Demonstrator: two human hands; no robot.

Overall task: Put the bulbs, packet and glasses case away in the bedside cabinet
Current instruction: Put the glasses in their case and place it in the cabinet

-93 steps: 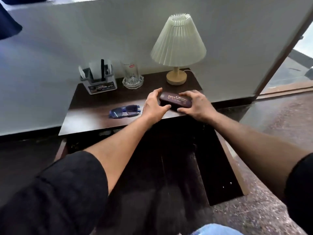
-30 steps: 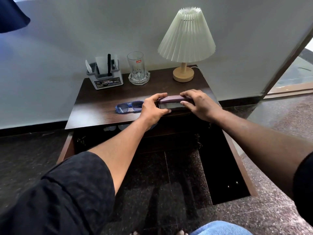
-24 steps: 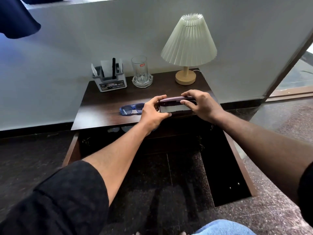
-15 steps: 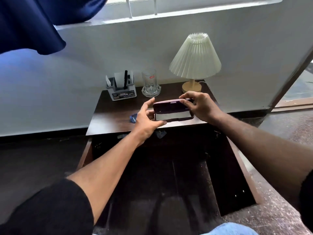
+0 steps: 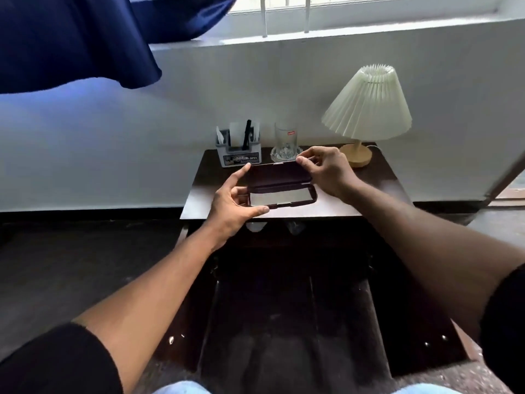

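We can't read the holder label [image 5: 241,158] or the glass's red sticker [image 5: 291,133], both too small. Cabinet interior [image 5: 287,251] is too dark; two pale shapes [image 5: 255,226] under the top's edge are unidentifiable. Curtain [image 5: 71,38] is cut off top-left.

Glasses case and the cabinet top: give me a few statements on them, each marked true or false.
1. The glasses case is open. True.
2. Only the right hand touches it. False: the left hand holds its lower half, the right its lid.
3. The lamp lies on its side. False: it stands upright on the cabinet top.
4. A drinking glass stands between the desk organiser and the lamp. True.
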